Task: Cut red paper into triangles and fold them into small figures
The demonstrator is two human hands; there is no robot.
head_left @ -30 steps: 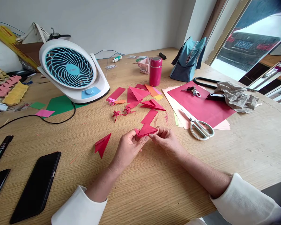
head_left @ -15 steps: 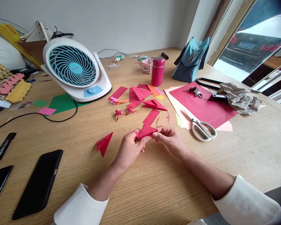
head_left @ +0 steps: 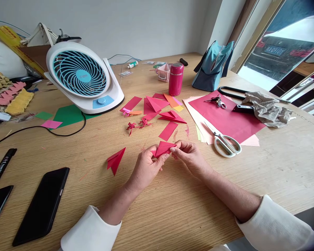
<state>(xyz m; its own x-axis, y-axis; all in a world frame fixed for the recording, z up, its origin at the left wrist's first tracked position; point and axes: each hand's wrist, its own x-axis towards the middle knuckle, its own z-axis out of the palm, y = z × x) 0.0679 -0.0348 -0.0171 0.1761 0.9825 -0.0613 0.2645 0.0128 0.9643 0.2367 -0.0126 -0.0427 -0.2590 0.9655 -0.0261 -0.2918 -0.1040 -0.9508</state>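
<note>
A folded piece of red paper [head_left: 164, 148] is held between my two hands, above the wooden table. My left hand [head_left: 149, 167] pinches its left and lower side, thumb on top. At the pointed right end, my right hand [head_left: 189, 157] grips the paper between thumb and fingers. Just beyond the hands lies a flat red paper strip [head_left: 168, 131]. To the left of my left hand rests a folded red paper piece [head_left: 116, 160] with a pointed tip. Farther back are small twisted red paper figures [head_left: 143, 123] and another folded red piece [head_left: 172, 116].
White-handled scissors [head_left: 226, 143] and keys [head_left: 218, 101] lie on a large red sheet [head_left: 225, 116] at the right. A fan [head_left: 81, 76] stands back left, its cable crossing the table. A pink flask [head_left: 176, 80] and blue bag [head_left: 213, 68] stand behind. A phone [head_left: 42, 205] lies front left.
The folded red paper has tilted a little between my hands, showing more of its flat upper face. Both hands keep their hold, nearly in place.
</note>
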